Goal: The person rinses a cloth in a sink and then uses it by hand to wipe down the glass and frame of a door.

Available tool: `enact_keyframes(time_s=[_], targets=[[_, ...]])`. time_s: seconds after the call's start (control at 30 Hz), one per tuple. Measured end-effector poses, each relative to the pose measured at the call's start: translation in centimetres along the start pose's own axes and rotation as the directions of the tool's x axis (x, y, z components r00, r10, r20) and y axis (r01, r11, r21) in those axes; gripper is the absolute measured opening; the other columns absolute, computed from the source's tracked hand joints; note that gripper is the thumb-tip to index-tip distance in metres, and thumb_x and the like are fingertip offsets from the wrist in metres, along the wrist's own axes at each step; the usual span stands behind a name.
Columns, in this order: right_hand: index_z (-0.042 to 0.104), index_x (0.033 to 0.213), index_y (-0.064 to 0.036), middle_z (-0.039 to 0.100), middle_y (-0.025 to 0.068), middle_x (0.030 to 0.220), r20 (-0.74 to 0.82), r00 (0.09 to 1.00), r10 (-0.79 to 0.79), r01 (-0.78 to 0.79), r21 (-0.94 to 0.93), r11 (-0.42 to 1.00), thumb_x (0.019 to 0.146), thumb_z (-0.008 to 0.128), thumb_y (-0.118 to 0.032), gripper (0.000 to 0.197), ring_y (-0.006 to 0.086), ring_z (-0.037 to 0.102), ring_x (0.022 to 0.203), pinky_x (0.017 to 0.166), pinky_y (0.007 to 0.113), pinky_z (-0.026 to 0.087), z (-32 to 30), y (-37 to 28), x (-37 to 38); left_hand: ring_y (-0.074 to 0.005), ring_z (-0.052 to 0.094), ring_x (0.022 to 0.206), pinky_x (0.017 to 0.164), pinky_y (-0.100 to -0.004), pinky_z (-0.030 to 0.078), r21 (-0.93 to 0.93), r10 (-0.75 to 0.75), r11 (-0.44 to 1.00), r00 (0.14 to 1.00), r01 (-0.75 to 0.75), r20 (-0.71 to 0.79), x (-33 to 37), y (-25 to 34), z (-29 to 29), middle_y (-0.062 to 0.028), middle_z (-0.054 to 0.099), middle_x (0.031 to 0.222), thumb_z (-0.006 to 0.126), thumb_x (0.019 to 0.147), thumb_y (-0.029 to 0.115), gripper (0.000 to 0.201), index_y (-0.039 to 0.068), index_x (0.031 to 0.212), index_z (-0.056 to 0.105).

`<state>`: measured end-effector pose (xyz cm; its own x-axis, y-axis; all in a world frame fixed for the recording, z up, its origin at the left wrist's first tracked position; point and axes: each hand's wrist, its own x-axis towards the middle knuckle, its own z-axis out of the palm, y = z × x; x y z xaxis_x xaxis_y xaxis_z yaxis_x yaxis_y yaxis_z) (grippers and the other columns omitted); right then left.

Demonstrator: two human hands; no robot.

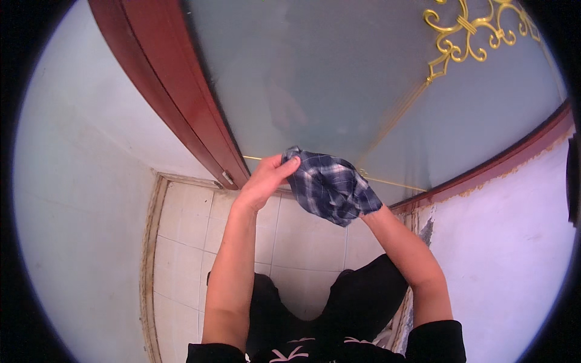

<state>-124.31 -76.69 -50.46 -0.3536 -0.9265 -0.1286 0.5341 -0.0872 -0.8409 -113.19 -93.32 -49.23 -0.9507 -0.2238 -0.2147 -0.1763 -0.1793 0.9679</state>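
A dark blue and white checked cloth (330, 186) is bunched up against the lower part of a frosted glass door panel (327, 78). My left hand (265, 179) pinches the cloth's upper left corner between thumb and fingers. My right hand is wrapped inside the cloth and hidden by it; only its wrist (375, 216) shows at the cloth's lower right. Both forearms rise from the lower edge of the view.
The glass sits in a red-brown wooden frame (175, 103) with gold scroll ornament (466, 30) and thin gold lines. Pale walls stand left (78, 199) and right (514, 242). Cream floor tiles (187, 242) lie below, with my dark trousers (357, 296) over them.
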Motion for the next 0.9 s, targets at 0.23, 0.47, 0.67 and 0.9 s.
enact_keyframes(time_s=[0.23, 0.47, 0.67, 0.9], targets=[[0.049, 0.124, -0.0031, 0.058, 0.0135, 0.118, -0.082, 0.938, 0.336, -0.22, 0.608, 0.763, 0.094, 0.042, -0.035, 0.045, 0.0277, 0.058, 0.104, 0.092, 0.043, 0.046, -0.7, 2.6, -0.3, -0.0091, 0.057, 0.079, 0.073, -0.0255, 0.045, -0.153, 0.026, 0.984, 0.929, -0.088, -0.37, 0.1, 1.3, -0.7, 0.0007, 0.063, 0.088, 0.052, 0.092, 0.032, 0.028, 0.006, 0.097, 0.062], [0.053, 0.11, 0.0002, 0.061, 0.0193, 0.105, -0.126, 0.862, 0.491, -0.465, 0.191, 0.865, 0.095, 0.036, -0.042, 0.048, 0.0356, 0.06, 0.1, 0.084, 0.053, 0.049, -3.5, 6.3, 0.0, -0.0145, 0.054, 0.07, 0.069, -0.0307, 0.044, 0.415, 0.504, 0.86, 0.377, -0.295, -0.777, -1.3, 3.0, -0.7, -0.0031, 0.06, 0.077, 0.047, 0.093, 0.026, 0.029, -0.001, 0.092, 0.057], [0.056, 0.099, 0.0006, 0.062, 0.0141, 0.097, -0.047, 0.994, 0.099, -0.106, -0.172, 0.979, 0.089, 0.046, -0.021, 0.025, 0.025, 0.062, 0.091, 0.077, 0.035, 0.051, -0.1, 3.9, -0.2, -0.0204, 0.051, 0.092, 0.07, -0.0313, 0.047, 0.649, 0.789, 0.612, 0.409, -0.453, -0.459, -0.5, 1.8, 2.0, -0.0141, 0.05, 0.098, 0.056, 0.088, 0.025, 0.039, 0.0, 0.116, 0.047], [0.06, 0.1, -0.0001, 0.062, 0.0036, 0.096, -0.425, 0.815, -0.394, 0.202, -0.429, 0.88, 0.087, 0.049, -0.01, 0.019, 0.0135, 0.059, 0.088, 0.074, 0.027, 0.048, -0.2, 2.0, -0.8, -0.0323, 0.052, 0.102, 0.087, -0.0361, 0.043, 0.519, 0.72, 0.61, 0.692, -0.599, -0.048, 0.6, -0.2, 7.2, -0.0172, 0.052, 0.111, 0.048, 0.086, 0.004, 0.025, -0.002, 0.109, 0.054]])
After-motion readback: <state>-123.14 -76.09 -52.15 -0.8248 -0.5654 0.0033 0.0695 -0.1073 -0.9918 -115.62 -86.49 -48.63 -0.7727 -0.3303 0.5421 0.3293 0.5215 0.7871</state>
